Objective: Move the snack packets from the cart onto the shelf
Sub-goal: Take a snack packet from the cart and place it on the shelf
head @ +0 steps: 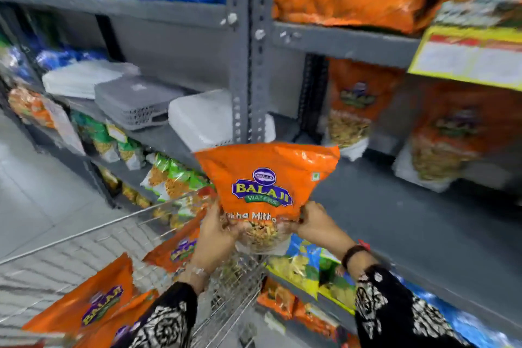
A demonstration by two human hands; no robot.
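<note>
I hold an orange Balaji snack packet (267,181) upright in front of me, above the far edge of the wire cart (231,285). My left hand (216,232) grips its lower left corner and my right hand (316,223) grips its lower right corner. Three more orange packets lie in the cart: one near the middle (175,248) and two at the near left (93,302). The grey shelf (395,223) lies just beyond the packet, with two like orange packets (353,110) standing at its back.
A grey upright post (248,70) divides the shelving. Left of it, stacked grey and white trays (135,102) fill a shelf. Green and blue packets sit on lower shelves (308,271). A yellow price label (466,56) hangs at the right. Tiled floor lies to the left.
</note>
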